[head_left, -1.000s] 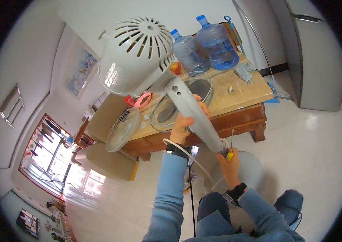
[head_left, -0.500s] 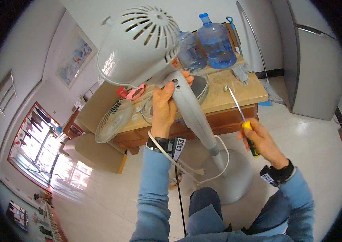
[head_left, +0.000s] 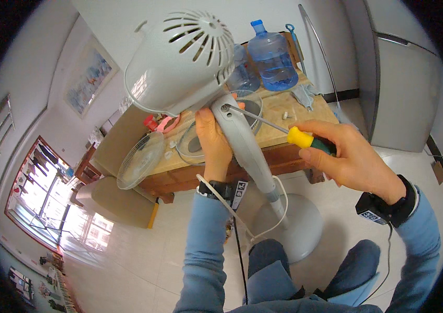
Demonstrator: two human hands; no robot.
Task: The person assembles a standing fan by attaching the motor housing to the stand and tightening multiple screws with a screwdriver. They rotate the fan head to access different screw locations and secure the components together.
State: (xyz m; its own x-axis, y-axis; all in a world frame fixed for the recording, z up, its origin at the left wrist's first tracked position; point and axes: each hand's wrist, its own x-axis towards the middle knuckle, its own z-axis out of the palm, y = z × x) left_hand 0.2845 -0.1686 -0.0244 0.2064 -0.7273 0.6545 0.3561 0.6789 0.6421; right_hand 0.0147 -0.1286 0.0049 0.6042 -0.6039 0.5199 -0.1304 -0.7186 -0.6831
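A pale grey pedestal fan [head_left: 180, 68] stands before me, its slotted motor housing tilted at the top of the post. My left hand [head_left: 213, 143] is wrapped round the neck of the post [head_left: 245, 143], just under the housing; some of its fingers are hidden behind. In my right hand [head_left: 352, 154] is a screwdriver [head_left: 301, 137] with a yellow and dark green handle. The shaft points left, and its tip meets the screw hole near the top of the post. The round base [head_left: 294, 229] rests on the floor by my knees.
Behind the fan stands a wooden table [head_left: 279, 112] with two blue water jugs [head_left: 272, 60], wire fan guards [head_left: 140, 159], a grey cloth [head_left: 303, 96] and a small knob-like part [head_left: 286, 115]. A white cord [head_left: 263, 233] loops round the post. At right is a grey fridge [head_left: 406, 94].
My right hand has moved up and left with the screwdriver, from beside the table's front edge to the post, where the tip now touches the screw hole. My left hand keeps its hold.
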